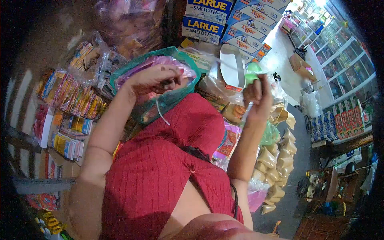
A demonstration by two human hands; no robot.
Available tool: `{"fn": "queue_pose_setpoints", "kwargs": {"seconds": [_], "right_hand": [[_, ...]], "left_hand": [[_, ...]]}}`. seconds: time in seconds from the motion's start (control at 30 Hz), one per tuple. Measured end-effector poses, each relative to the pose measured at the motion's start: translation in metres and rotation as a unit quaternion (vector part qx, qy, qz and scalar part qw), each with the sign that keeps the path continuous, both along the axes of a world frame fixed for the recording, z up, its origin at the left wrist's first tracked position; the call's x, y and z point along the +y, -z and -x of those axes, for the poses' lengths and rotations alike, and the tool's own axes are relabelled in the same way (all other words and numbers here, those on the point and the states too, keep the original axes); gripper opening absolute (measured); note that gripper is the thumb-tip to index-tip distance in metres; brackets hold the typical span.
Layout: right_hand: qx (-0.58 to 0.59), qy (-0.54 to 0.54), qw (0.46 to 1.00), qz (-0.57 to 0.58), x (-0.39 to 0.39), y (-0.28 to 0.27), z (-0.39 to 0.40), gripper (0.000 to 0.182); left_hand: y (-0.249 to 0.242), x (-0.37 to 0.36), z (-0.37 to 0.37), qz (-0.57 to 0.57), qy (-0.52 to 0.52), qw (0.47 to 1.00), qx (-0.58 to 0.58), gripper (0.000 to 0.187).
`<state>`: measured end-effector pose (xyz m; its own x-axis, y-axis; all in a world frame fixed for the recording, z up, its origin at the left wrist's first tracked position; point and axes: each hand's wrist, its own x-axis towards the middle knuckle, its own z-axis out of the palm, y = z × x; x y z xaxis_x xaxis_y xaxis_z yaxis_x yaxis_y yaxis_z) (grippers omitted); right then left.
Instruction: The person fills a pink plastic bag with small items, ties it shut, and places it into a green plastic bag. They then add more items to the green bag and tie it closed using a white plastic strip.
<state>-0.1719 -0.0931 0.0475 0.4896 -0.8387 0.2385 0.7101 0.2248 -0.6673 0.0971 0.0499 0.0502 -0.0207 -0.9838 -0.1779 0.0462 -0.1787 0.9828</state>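
Observation:
My left hand point(158, 80) is closed, fingers curled, above an open teal plastic bag point(138, 112) with pink-purple plastic inside. A thin white string point(162, 113) hangs just below its fingers, over the bag and the red clothing. On the other side, my right hand point(258, 96) is raised and closed, its fingers pinched together. A whitish strip point(248, 110) shows under that hand. A faint, blurred pale line runs near its fingertips; whether it joins the string cannot be made out. Behind this hand lie an open white carton point(232, 66) and a green plastic bag point(254, 72).
Beer cartons point(248, 28) are stacked at the back. Packets in rows point(76, 94) stand at the left. Several tan-filled bags point(276, 162) lie to the right, beside the grey floor point(298, 160). Glass cabinets point(340, 56) and toothpaste-like boxes point(338, 122) line the far right.

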Motion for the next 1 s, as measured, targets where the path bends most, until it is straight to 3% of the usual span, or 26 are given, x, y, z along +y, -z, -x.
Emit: {"fn": "queue_pose_setpoints", "kwargs": {"seconds": [0.07, 0.13, 0.2, 0.27, 0.37, 0.43, 0.5, 0.6, 0.67, 0.7, 0.73, 0.8, 0.87, 0.93, 1.0], "right_hand": [[-0.120, -0.040, 0.992, -0.027, -0.020, 0.001, 0.025, 0.024], [-0.169, 0.001, 0.986, -0.013, -0.038, 0.005, 0.049, 0.026], [-0.227, -0.010, 0.974, -0.007, -0.052, 0.011, 0.069, 0.028], [-0.230, -0.013, 0.973, 0.001, -0.058, 0.014, 0.074, 0.031], [-0.165, 0.007, 0.986, -0.024, -0.053, 0.013, 0.062, 0.035], [-0.084, -0.017, 0.996, -0.019, -0.044, 0.010, 0.036, 0.038], [0.027, -0.034, 0.999, -0.003, -0.030, 0.006, 0.001, 0.038], [0.193, -0.063, 0.977, 0.071, -0.009, 0.001, -0.040, 0.038], [0.273, -0.064, 0.958, 0.062, 0.003, 0.000, -0.057, 0.034], [0.332, 0.006, 0.938, 0.096, 0.007, 0.002, -0.069, 0.028], [0.275, -0.092, 0.950, 0.118, 0.008, 0.001, -0.070, 0.025], [0.317, -0.102, 0.927, 0.170, 0.009, 0.003, -0.076, 0.031], [0.354, -0.052, 0.913, 0.198, 0.015, -0.001, -0.079, 0.031], [0.414, 0.014, 0.876, 0.246, 0.013, -0.006, -0.079, 0.031], [0.424, 0.018, 0.865, 0.267, 0.006, -0.003, -0.078, 0.031]], "left_hand": [[-0.003, 0.005, -0.010, -0.001, 0.031, 0.999, -0.024, 0.029], [-0.003, 0.015, -0.025, -0.001, 0.062, 0.997, -0.049, 0.023], [0.000, 0.026, -0.041, 0.023, 0.094, 0.995, 0.027, 0.022], [0.006, 0.029, -0.052, 0.034, 0.076, 0.996, 0.020, 0.027], [0.013, 0.021, -0.053, 0.022, 0.066, 0.989, 0.134, 0.024], [0.020, -0.003, -0.038, 0.066, -0.003, 0.965, 0.254, 0.022], [0.019, -0.025, -0.018, 0.035, -0.111, 0.951, 0.285, 0.022], [0.032, -0.052, -0.011, 0.051, 0.003, 0.952, 0.303, 0.023], [0.027, -0.060, 0.009, 0.055, -0.016, 0.946, 0.320, 0.025], [0.026, -0.063, 0.016, 0.045, -0.012, 0.945, 0.324, 0.025], [0.024, -0.064, 0.023, 0.053, -0.026, 0.957, 0.283, 0.027], [0.025, -0.061, 0.031, 0.060, -0.035, 0.968, 0.241, 0.028], [0.028, -0.060, 0.033, 0.041, -0.040, 0.993, 0.101, 0.028], [0.038, -0.063, 0.036, 0.044, -0.044, 0.996, 0.070, 0.029], [0.033, -0.056, 0.037, 0.030, 0.088, 0.992, 0.090, 0.029]]}}
